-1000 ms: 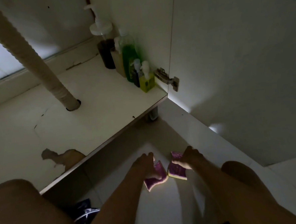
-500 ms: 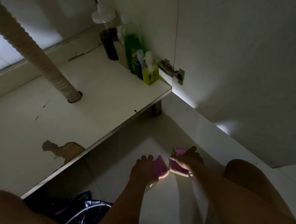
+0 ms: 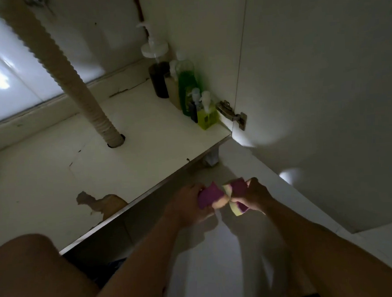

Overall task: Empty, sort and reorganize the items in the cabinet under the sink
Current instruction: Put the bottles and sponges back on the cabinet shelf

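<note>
Each hand's fingers (image 3: pixel 250 183) grip one purple sponge (image 3: pixel 210 194), corners touching.

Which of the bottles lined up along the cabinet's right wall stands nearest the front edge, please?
The small yellow-green pump bottle beside the hinge; the tall green bottle and dark pump bottle stand farther back.

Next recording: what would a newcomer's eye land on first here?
Both hands, low and central: the left hand grips one purple sponge, the right hand grips a second sponge, their pale edges close together above the floor. Behind, a row of bottles lines the cabinet's right wall, and a ribbed drain hose drops through the cabinet base at left.
</note>
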{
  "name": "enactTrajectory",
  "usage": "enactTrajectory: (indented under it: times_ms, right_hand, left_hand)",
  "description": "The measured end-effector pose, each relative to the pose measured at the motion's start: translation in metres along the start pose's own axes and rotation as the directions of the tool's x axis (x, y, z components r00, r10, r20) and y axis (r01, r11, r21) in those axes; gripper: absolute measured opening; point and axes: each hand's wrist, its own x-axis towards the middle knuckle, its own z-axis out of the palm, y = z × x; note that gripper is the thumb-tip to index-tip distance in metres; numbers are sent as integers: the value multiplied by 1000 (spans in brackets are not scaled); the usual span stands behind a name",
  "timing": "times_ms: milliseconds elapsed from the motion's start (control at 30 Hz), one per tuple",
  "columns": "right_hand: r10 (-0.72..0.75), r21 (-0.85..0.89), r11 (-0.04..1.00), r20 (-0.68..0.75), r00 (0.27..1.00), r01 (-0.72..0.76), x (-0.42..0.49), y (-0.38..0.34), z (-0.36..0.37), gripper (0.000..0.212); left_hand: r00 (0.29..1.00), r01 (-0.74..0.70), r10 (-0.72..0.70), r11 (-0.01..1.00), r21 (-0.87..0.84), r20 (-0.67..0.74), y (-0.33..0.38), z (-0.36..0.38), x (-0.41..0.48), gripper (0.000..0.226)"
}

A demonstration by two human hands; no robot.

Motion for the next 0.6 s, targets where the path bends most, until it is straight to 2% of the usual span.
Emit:
enactTrajectory:
  times_ms: [167,267,433,600]
  right_hand:
    - [-106,-148,981,115,988,122,-30,-27,-40,54]
    - [-156,-167,969,153,976,181,-37,-38,-52,54]
    - [-279,-157,941,137,950,299,-37,-53,-65,66]
    - [-403,-144,892,180,897,429,-37,-79,-82,61]
  left_hand:
    - [952,-105,134,988,115,-274,22,-63,2,70]
    - [953,-59,106,984,168,-285,25,-100,9,83]
    - [963,68,-24,985,156,-269,19,-140,16,73]
    - [949,143,-96,980,137,-300,-4,-149,32,82]
